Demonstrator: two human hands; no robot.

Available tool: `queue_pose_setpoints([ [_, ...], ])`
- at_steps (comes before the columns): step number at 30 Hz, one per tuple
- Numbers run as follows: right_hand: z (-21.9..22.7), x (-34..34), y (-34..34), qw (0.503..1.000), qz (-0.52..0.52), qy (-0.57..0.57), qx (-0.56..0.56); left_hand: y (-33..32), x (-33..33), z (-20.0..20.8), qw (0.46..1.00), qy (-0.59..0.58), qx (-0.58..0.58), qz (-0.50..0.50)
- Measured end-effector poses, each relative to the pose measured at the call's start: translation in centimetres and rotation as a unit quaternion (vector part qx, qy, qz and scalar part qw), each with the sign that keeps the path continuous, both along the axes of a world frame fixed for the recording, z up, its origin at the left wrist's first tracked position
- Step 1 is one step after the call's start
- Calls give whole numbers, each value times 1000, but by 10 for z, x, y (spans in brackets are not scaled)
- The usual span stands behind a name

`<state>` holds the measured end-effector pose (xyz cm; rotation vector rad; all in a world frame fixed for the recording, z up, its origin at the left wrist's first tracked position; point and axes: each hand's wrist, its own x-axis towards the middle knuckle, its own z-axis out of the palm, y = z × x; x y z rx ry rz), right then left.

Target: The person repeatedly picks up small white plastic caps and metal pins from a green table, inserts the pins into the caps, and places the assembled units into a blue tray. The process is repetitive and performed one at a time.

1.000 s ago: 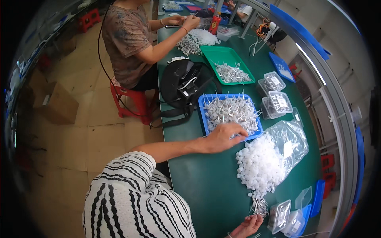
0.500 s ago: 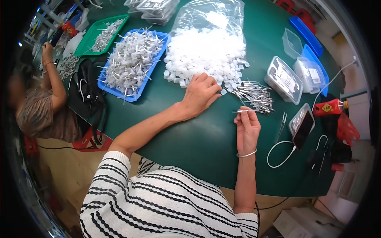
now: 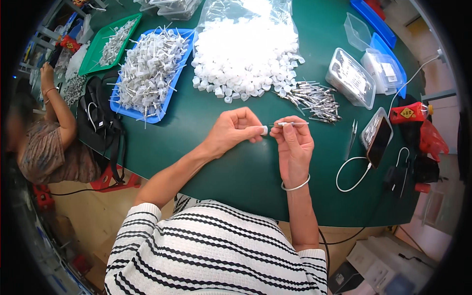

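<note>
Between thumb and fingers, my left hand (image 3: pixel 237 129) pinches a small white plastic cap (image 3: pixel 264 130). Just to its right, my right hand (image 3: pixel 293 140) grips a thin metal pin (image 3: pixel 297 123), held level with its tip pointing at the cap. A narrow gap seems to separate the two parts. Beyond my hands spreads a heap of white caps (image 3: pixel 246 59), partly inside a clear plastic bag (image 3: pixel 285 10). A pile of loose metal pins (image 3: pixel 317 102) lies to the right of the heap. Capped pins (image 3: pixel 152 69) fill a blue tray (image 3: pixel 156 119) at the left.
A green tray (image 3: pixel 88 66) with more pins stands at the far left, near a black bag (image 3: pixel 101 105). Clear boxes (image 3: pixel 351 78), tweezers (image 3: pixel 352 137) and a phone (image 3: pixel 378 147) on a white cable lie right. Another person (image 3: pixel 54 128) sits at the left.
My left hand has drawn back from the heap of caps with one cap in its fingers. My right hand has shifted left with the pin, bringing both hands close together.
</note>
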<state>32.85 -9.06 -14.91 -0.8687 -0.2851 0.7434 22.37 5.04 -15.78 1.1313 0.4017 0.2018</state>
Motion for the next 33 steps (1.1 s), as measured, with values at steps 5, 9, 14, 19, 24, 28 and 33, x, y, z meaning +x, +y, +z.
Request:
queue_pose_setpoints([
  [5,-1,-4,4,1000,-24,-6,-11,-2,1,4,998,5,-58,8],
  [9,-2,-7,6,999,-42,-26,-17,-5,1,3,997,4,-69,17],
  [14,-2,-9,7,997,-47,-49,-26,-2,-3,-2,993,-6,-115,9],
  [19,-4,-11,7,996,-39,-67,-35,2,-5,0,992,2,-128,-11],
  [24,0,-13,8,993,-37,-112,-25,4,-6,0,992,-1,-123,21],
  [28,-1,-16,9,992,-36,-117,-25,0,-5,1,1000,-2,-21,18],
  [33,1,-13,8,995,-33,-90,-11,-3,-6,11,999,-7,36,-7],
])
